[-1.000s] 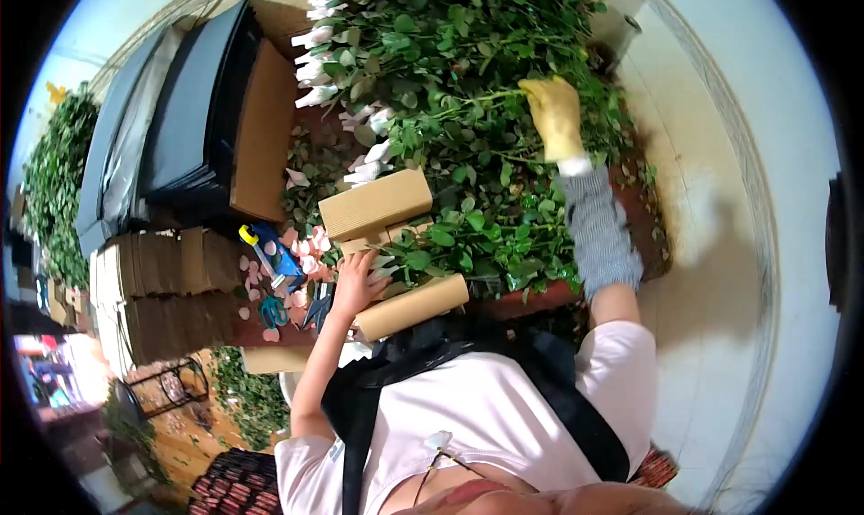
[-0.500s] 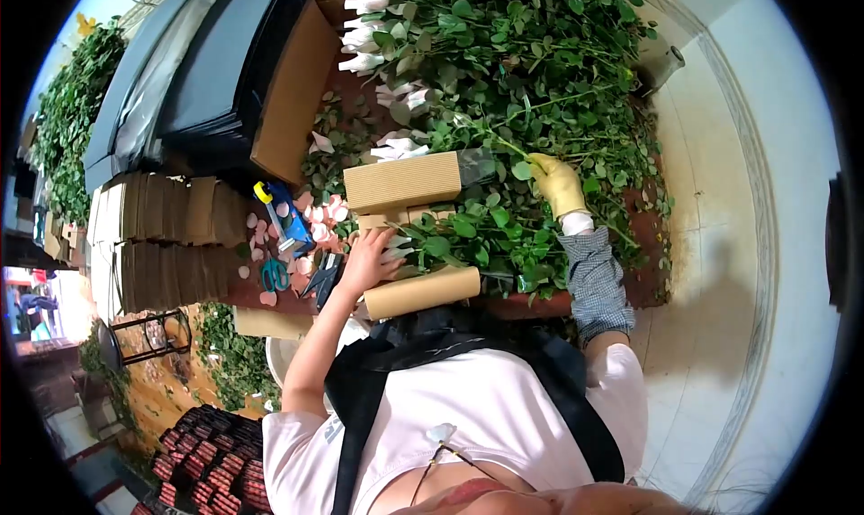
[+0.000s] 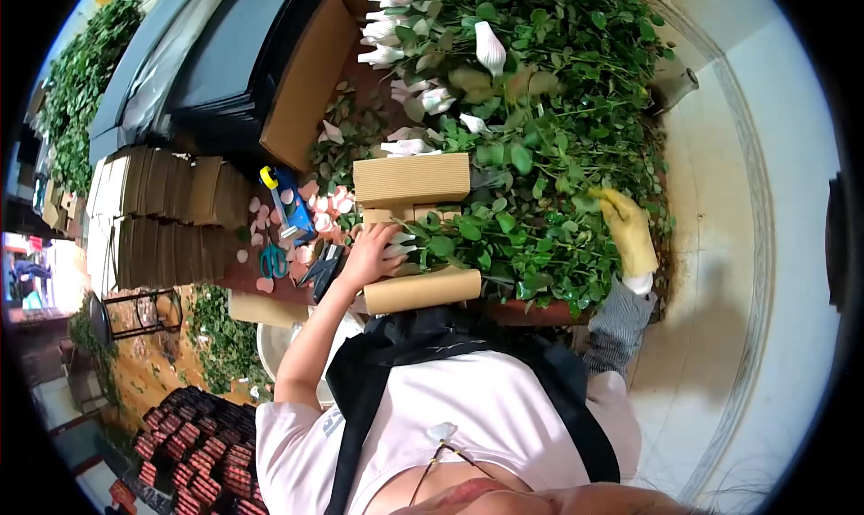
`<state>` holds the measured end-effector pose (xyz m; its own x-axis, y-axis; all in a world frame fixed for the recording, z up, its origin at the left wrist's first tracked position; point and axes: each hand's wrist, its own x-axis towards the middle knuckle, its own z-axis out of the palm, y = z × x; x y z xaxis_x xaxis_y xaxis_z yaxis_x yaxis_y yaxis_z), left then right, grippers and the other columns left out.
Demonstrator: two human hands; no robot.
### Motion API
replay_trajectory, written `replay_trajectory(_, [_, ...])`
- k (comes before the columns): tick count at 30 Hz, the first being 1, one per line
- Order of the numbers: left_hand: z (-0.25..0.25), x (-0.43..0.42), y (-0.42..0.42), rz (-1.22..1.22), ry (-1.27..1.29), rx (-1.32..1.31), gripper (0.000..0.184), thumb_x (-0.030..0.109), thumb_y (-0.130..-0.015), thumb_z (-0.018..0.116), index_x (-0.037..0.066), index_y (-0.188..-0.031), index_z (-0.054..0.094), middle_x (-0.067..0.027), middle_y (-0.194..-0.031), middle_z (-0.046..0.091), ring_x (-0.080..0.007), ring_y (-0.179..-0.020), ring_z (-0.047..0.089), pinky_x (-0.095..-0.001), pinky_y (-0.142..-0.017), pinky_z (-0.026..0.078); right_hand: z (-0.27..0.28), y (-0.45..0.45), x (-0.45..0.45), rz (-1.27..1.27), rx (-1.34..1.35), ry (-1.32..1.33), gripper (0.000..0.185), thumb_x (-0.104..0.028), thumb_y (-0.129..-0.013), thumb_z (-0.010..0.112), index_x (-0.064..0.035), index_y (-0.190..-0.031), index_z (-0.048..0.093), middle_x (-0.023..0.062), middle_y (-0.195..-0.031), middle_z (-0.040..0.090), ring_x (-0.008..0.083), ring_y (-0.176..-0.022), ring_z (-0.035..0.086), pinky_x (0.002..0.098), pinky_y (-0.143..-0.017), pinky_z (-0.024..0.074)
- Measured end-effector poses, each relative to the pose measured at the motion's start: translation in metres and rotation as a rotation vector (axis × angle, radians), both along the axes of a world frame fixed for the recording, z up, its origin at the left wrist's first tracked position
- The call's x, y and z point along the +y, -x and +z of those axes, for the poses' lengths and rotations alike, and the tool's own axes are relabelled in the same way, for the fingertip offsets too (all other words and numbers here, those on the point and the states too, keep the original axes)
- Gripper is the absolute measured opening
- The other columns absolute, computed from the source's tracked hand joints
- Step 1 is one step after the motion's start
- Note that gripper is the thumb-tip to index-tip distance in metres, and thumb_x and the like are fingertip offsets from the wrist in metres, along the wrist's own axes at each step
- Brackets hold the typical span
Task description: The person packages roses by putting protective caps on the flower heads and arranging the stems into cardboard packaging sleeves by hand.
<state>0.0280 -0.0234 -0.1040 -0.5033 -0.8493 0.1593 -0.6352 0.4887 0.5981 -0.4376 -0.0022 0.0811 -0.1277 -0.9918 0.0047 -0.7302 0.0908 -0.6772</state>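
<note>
Yellow-gloved right hand (image 3: pixel 626 232), bare left hand (image 3: pixel 371 252), a leafy bundle (image 3: pixel 531 245) between

From where I stand, the near bundle of roses lies across the reddish table (image 3: pixel 531 314), its long axis running left to right from one hand to the other. Its pale buds (image 3: pixel 400 246) sit at the left end, so the left hand is nearer to the flower heads and the right hand nearer to the stems. The bare fingers bend over those buds, touching them; the glove's thumb and fingertips draw close together. Blur and foliage get in the way, and I can't tell whether either hand truly grips anything. Farther off, left of the glove, show a plump white bud (image 3: pixel 490 47) with ridged sides and a smaller one (image 3: pixel 472 124), slim and pointed.

Ribbed cardboard (image 3: pixel 411 179), folded into a block, flanks the bundle on its far side; a smooth, rounded kraft roll (image 3: pixel 423 290) flanks the near. To the left, thin pink petals (image 3: pixel 337 202) scatter near teal-handled scissors (image 3: pixel 273 261), below a stack of stiff dark sheets (image 3: pixel 238 56).
</note>
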Motion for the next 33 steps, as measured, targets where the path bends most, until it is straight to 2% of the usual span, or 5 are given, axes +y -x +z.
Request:
replay_trajectory(9, [-0.004,-0.001,-0.003,-0.028,-0.049,-0.146,0.059,0.032,-0.073,0.079,-0.001,-0.117,0.058,-0.0182,-0.115,0.061,-0.036,-0.112,0.054,-0.0445,-0.094,0.045,-0.158,-0.052,0.043,0.255,0.389,-0.029,0.023,-0.012,-0.088,0.063,-0.0102,-0.11,0.071,0.0147,-0.099,0.071,0.0305,-0.086,0.068,0.0381,-0.077,0.0556])
replay_trajectory(16, [0.033,-0.008,0.003,-0.047,0.057,-0.372,0.065,0.036,-0.069,0.081,-0.002,-0.118,0.059,-0.018,-0.137,0.046,-0.0363,-0.127,0.041,-0.0482,-0.105,0.035,-0.128,-0.087,0.036,0.096,0.653,-0.039,0.016,-0.011,-0.083,0.063,-0.0123,-0.096,0.074,0.0132,-0.082,0.069,0.0311,-0.07,0.066,0.0396,-0.067,0.0539])
replay_trajectory(23, [0.01,-0.012,0.003,-0.036,0.053,-0.172,0.07,0.03,-0.063,0.086,0.0,-0.12,0.059,-0.0213,-0.134,0.041,-0.0413,-0.12,0.042,-0.0484,-0.1,0.042,-0.231,-0.093,0.06,-0.033,0.548,0.26,0.03,-0.014,-0.089,0.06,-0.0108,-0.119,0.065,0.0107,-0.125,0.064,0.0331,-0.118,0.056,0.0469,-0.105,0.0398])
replay_trajectory(30, [0.001,-0.004,0.002,0.034,0.124,-0.248,0.075,0.032,-0.068,0.084,0.004,-0.13,0.055,-0.0216,-0.136,0.043,-0.0426,-0.124,0.042,-0.0522,-0.102,0.038,-0.13,-0.035,-0.01,0.138,-0.223,-0.518,0.055,-0.028,-0.093,0.063,-0.01,-0.142,0.048,0.0151,-0.142,0.053,0.0295,-0.129,0.052,0.038,-0.106,0.0426])
replay_trajectory(33, [-0.002,-0.003,0.0,0.013,0.063,-0.153,0.068,0.034,-0.066,0.084,0.001,-0.121,0.061,-0.0221,-0.136,0.045,-0.0422,-0.121,0.046,-0.0494,-0.102,0.04,-0.09,-0.057,-0.065,0.122,0.215,0.116,0.047,-0.019,-0.091,0.061,-0.0077,-0.136,0.052,0.0184,-0.12,0.064,0.0347,-0.106,0.062,0.0438,-0.093,0.0492])
